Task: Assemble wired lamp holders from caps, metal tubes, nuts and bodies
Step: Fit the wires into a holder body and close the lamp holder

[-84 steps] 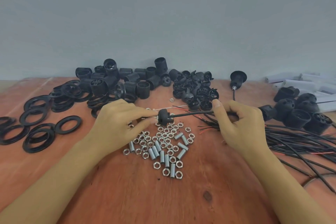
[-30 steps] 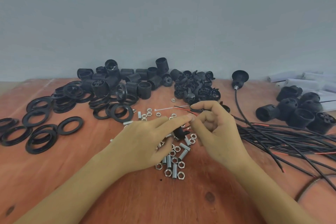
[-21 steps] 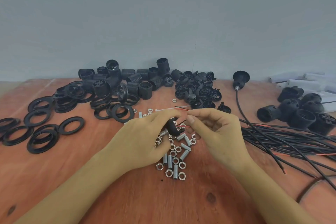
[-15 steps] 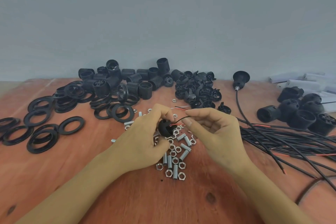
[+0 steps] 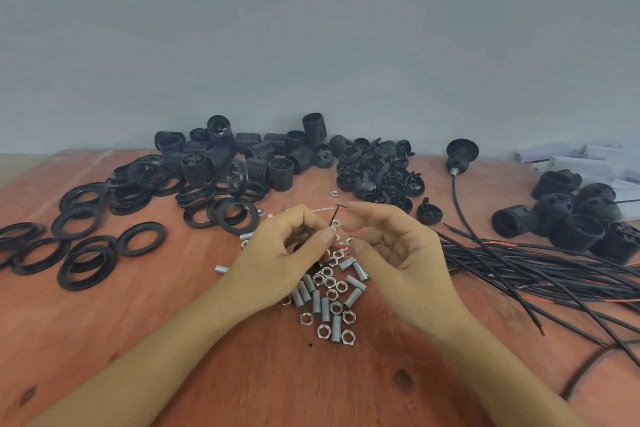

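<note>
Above the silver nut-and-tube heap, left hand grips a black plastic cap; right hand pinches its thin black wire; pull straight.

Soft, even indoor light, somewhat dim, falling from above. The reddish wooden table looks matte, with only faint, blurry shadows under the left hand and right hand. Small bright glints mark the pile of metal nuts and tubes. The black plastic parts merge into dark masses with little detail. Fingertips and the thin wires pinched between the hands are slightly smeared. Wide-angle bending curves the table's far edge and stretches the forearms toward the bottom corners; white boxes at far right look soft
</note>
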